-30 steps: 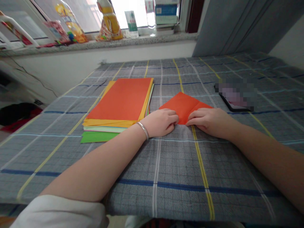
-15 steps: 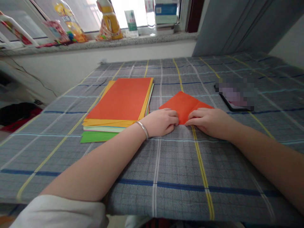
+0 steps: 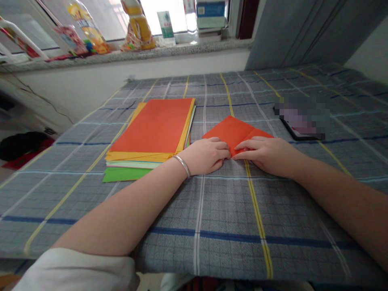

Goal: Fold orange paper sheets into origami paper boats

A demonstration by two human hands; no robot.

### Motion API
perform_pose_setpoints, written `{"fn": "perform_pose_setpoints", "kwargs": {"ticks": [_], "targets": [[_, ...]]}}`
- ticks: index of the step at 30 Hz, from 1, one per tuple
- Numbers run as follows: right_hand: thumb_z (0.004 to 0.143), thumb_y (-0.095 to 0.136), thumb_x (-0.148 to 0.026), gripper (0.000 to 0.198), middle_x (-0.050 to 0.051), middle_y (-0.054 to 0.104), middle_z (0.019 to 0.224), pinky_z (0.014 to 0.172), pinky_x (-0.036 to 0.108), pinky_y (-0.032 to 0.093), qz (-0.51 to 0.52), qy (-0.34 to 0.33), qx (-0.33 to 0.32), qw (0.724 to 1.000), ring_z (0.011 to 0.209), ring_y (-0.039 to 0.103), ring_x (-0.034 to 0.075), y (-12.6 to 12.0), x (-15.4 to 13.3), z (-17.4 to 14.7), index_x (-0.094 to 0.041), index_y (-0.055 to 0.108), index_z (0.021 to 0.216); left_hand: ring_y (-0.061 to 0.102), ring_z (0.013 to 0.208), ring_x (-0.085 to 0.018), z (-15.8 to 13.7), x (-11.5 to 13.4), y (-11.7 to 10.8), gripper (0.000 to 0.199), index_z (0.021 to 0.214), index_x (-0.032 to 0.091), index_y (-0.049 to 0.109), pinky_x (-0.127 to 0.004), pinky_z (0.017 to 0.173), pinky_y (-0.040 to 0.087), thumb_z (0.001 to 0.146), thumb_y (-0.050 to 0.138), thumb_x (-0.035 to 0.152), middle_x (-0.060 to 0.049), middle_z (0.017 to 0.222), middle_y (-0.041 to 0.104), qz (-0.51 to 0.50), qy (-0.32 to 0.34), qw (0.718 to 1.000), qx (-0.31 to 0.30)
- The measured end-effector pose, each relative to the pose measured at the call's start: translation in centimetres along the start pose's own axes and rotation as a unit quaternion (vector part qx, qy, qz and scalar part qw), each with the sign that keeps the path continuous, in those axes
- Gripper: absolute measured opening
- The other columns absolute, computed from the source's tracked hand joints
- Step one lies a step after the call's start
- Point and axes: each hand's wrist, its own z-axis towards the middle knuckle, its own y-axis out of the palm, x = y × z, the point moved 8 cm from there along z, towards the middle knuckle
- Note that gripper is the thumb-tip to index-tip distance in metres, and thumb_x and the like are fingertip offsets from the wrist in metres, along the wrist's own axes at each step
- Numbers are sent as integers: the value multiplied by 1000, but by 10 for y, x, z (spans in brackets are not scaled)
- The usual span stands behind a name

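A folded piece of orange paper [image 3: 232,128] lies on the checked cloth, its point facing away from me and a crease showing on its right part. At its near left edge my left hand [image 3: 210,155] presses down with curled fingers closed on the paper. My right hand [image 3: 262,155] rests on the near right side, thumb and fingers gripping the near edge. The fingertips of both hands almost meet at the middle of that edge, which they partly hide. A silver bangle [image 3: 182,165] circles my left wrist.
Left of the hands lies a stack of coloured paper [image 3: 154,125], orange on top, with yellow and green sheets below. A phone [image 3: 300,121], partly blurred, lies at the right. Bottles [image 3: 139,28] and boxes [image 3: 210,16] stand on the windowsill [image 3: 182,49] behind the cloth-covered surface [image 3: 230,210].
My hands have drawn slightly closer together along the near edge of the orange paper, narrowing the gap between the fingertips. The paper stays in place.
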Motion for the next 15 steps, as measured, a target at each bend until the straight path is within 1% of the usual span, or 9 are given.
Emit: {"fn": "perform_pose_setpoints", "kwargs": {"ticks": [5,8,11,13,15], "targets": [[91,48,-10,40,2,77,116,84,38,56,37,19,-19,999,102,72,22,-2,9,-7,-26,77,112,64,105,-23,-2,-1,-1,25,104,16,71,-37,99,50,94,47,16,-9,110,73,-1,-5,1000,-13],[90,49,-13,36,1,79,111,84,40,58,16,44,-32,998,101,73,24,-4,19,-13,-26,80,103,64,106,-22,-3,-2,-1,24,102,17,70,-36,100,49,93,48,15,-9,110,72,-15,-12,1000,-6],[88,52,-16,32,-1,79,107,83,39,58,-2,48,-39,998,98,74,24,-6,23,-16,-26,81,99,64,102,-22,-3,-5,1,23,98,16,70,-36,98,49,92,47,14,-10,107,71,-22,-32,999,5],[89,53,-17,31,-1,79,106,83,39,58,-3,44,-41,998,98,74,24,-7,22,-16,-26,81,99,63,99,-22,-3,-8,2,24,104,15,69,-37,95,50,93,48,16,-11,107,70,-18,-49,999,16],[90,53,-19,29,0,79,107,83,38,58,-1,40,-38,998,98,74,23,-8,21,-15,-26,80,98,63,100,-22,-3,-8,3,27,112,16,69,-38,96,50,96,47,19,-11,111,69,-17,-47,999,22]]}}
